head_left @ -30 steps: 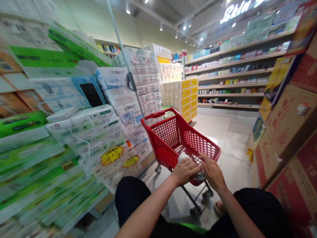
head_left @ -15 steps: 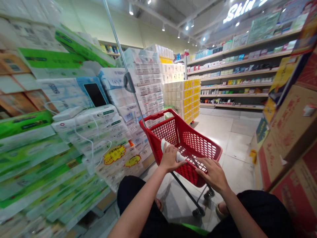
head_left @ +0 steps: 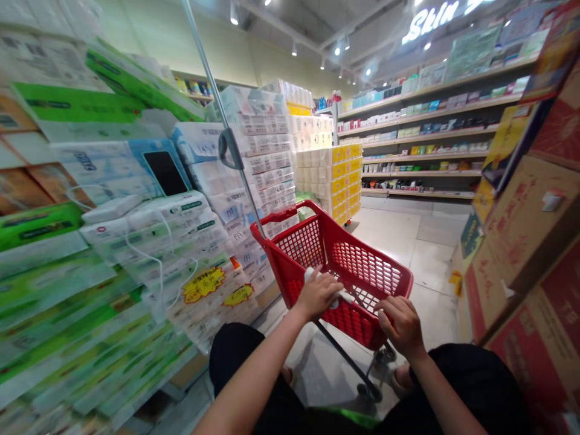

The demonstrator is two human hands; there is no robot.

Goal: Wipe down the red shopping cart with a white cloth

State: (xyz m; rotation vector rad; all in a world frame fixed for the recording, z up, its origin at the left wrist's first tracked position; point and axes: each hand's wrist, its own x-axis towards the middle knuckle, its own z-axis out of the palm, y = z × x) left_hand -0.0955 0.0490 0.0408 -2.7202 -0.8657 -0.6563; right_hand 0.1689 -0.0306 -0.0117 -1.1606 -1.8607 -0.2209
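A red plastic shopping cart (head_left: 290,266) with latticed sides stands tilted in view right in front of me. My left hand (head_left: 319,292) is closed over its near rim, with a white cloth (head_left: 345,296) under the palm and fingers; part of the cloth sticks out on either side. On the rim's right end rests my right hand (head_left: 402,323), its fingers curled over the edge. A metal pole (head_left: 212,84) with a grey loop rises from the cart's left corner.
Tall stacks of wrapped tissue packs (head_left: 254,145) fill the left side, with a phone (head_left: 164,173) and white cable (head_left: 161,266) on them. Cardboard boxes (head_left: 525,217) are piled at the right. Stocked shelves (head_left: 421,127) stand behind.
My left hand has slid rightward along the rim with the cloth, its fingers drawn in. My right hand has moved right and its fingers have curled more. The cart has shifted slightly.
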